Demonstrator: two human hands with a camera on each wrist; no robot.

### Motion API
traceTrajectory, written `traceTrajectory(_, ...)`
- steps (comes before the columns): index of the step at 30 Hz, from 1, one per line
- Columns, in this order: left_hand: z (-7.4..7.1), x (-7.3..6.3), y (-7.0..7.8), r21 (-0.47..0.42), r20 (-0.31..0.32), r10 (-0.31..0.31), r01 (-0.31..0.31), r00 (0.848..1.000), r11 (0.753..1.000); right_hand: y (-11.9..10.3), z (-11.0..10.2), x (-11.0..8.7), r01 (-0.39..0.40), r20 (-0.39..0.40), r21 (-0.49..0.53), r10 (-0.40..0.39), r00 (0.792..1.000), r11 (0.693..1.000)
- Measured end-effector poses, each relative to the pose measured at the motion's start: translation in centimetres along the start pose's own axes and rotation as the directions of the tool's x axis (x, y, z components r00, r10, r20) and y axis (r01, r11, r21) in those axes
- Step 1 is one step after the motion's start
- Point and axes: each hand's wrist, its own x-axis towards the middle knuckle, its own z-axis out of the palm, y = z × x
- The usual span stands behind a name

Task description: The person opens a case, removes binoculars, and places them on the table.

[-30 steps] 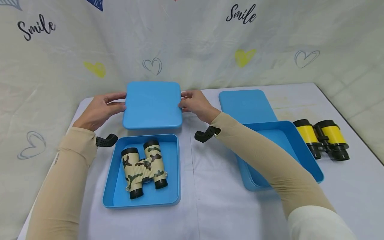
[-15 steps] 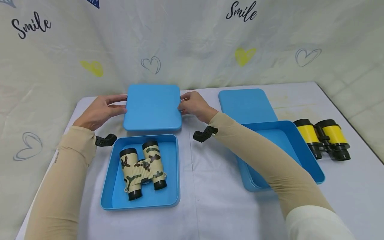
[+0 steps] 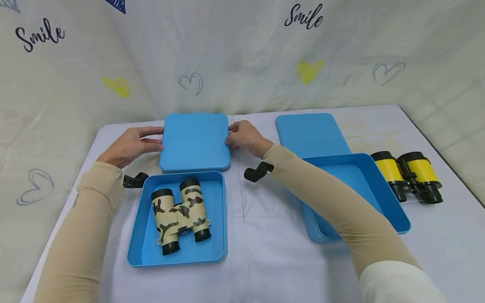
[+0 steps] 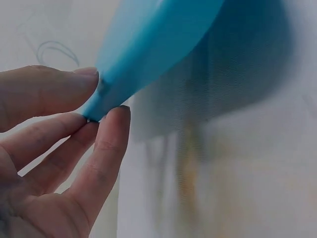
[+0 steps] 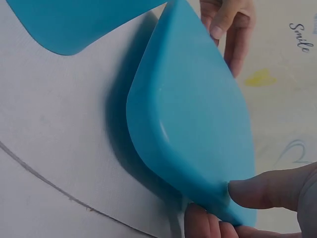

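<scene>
A blue lid [image 3: 196,143] is held between both hands behind a blue box [image 3: 212,250]. My left hand [image 3: 130,145] pinches its left edge, thumb on one side and fingers on the other, as the left wrist view shows. On the opposite edge, my right hand [image 3: 246,138] has its thumb [image 5: 262,191] on top and its fingers curled underneath. A shadow below the lid in both wrist views shows it raised off the table. Inside the box lie camouflage binoculars [image 3: 182,216], slightly slanted. The lid's near edge comes close to the box's back rim.
On the right stands a second blue box [image 3: 390,206], partly hidden by my right forearm. Another blue lid [image 3: 312,132] lies behind it. Yellow and black binoculars [image 3: 407,174] rest beside that box. A printed cloth [image 3: 242,54] hangs behind the white table [image 3: 265,269].
The lid has come nearer to the box and me, gripped by both hands throughout. Its near edge now almost meets the box's back rim in the head view.
</scene>
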Motion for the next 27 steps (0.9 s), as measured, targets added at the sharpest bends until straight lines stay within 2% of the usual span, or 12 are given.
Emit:
traceTrajectory(8,0.7,0.1,-0.3,0.006,0.019,-0.001,0.001,1.0,1.0,0.4,0.2,0.1,0.007,0.0,-0.039,-0.007,1.0,0.999)
traceTrajectory(13,0.9,0.2,-0.7,0.016,0.025,0.002,-0.002,1.0,1.0,0.4,0.3,0.0,0.037,-0.018,-0.105,-0.039,0.999,0.994)
traceTrajectory(22,1.1,0.3,-1.2,0.022,0.066,-0.001,0.0,0.998,1.0,0.4,0.3,-0.1,0.071,-0.019,-0.221,-0.078,0.997,0.973)
traceTrajectory(27,1.3,0.3,-1.3,0.032,0.064,-0.006,0.004,0.998,0.999,0.4,0.3,-0.2,0.092,-0.018,-0.295,-0.102,0.995,0.951)
